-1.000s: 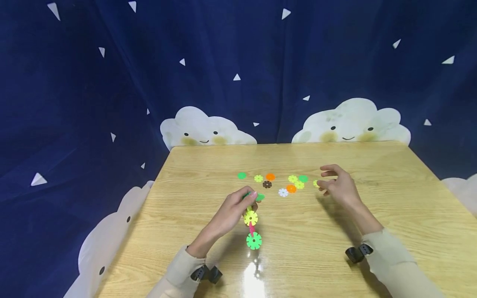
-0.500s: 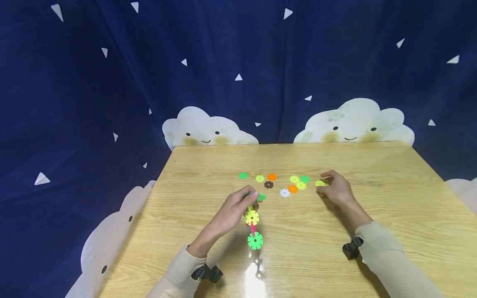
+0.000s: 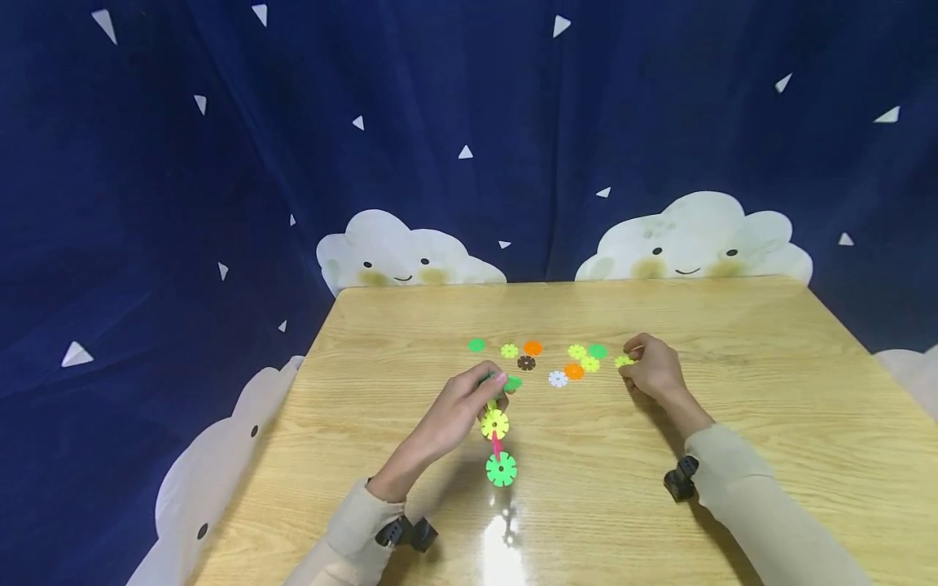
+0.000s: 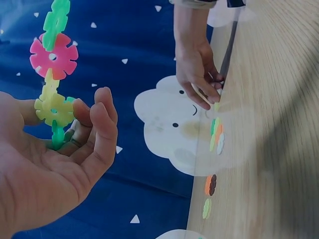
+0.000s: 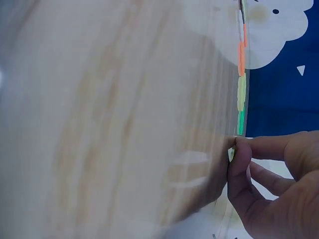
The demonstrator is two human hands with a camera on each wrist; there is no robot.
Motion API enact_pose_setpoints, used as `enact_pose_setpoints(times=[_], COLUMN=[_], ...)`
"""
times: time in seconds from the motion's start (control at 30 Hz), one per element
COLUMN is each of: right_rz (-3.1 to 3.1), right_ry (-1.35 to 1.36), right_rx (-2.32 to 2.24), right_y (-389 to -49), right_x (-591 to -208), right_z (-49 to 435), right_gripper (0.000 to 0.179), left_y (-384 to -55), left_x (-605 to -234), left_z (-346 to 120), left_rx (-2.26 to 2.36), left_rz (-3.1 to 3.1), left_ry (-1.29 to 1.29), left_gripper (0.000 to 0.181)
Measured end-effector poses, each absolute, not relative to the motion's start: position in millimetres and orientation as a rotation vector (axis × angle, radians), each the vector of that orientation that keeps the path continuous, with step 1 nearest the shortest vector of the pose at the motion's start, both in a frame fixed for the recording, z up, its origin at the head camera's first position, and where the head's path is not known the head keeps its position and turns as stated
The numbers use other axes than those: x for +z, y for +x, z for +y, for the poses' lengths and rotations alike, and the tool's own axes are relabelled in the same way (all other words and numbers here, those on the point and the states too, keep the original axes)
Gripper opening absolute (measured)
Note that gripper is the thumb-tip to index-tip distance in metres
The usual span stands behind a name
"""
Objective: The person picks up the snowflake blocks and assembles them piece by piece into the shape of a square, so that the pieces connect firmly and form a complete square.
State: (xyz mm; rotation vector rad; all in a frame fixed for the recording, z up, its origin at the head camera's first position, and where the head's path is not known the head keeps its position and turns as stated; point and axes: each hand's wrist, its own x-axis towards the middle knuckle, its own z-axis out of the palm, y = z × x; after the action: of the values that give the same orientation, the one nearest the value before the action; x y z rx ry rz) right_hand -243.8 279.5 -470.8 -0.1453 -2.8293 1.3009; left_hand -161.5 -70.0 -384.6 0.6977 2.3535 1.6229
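Observation:
My left hand grips the upper end of a chain of slotted plastic flower discs. A yellow disc and a green disc hang below it, joined by an edge-on pink disc that faces the left wrist camera. Another green disc pokes out by the left fingertips; part of the chain is hidden by the palm. At the right end of the loose discs, my right hand pinches a yellow disc between thumb and fingers, low over the tabletop. Its far edge is covered by the fingers.
Loose discs lie across the middle of the wooden table: a brown disc, a white disc, an orange disc, a green disc and several others. A dark blue curtain with clouds hangs behind.
My right hand has come down and inward, its spread fingers closing on the yellow disc at the right end. My left hand and its chain stay nearly still.

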Motion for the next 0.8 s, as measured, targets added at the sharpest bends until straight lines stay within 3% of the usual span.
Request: enact_pose_setpoints(times=[0.33,0.8], right_rz=[-2.917,-2.759], right_ry=[-0.091,0.023], right_rx=[1.313,1.417], right_y=[-237,-218], right_x=[-465,-453], right_z=[276,256], right_gripper=[0.042,0.015], left_y=[-161,-168], left_x=[-384,-383], left_z=[-73,-70], left_rx=[1.616,1.59], left_rz=[2.372,2.396], left_ry=[0.69,0.721], left_gripper=[0.04,0.037])
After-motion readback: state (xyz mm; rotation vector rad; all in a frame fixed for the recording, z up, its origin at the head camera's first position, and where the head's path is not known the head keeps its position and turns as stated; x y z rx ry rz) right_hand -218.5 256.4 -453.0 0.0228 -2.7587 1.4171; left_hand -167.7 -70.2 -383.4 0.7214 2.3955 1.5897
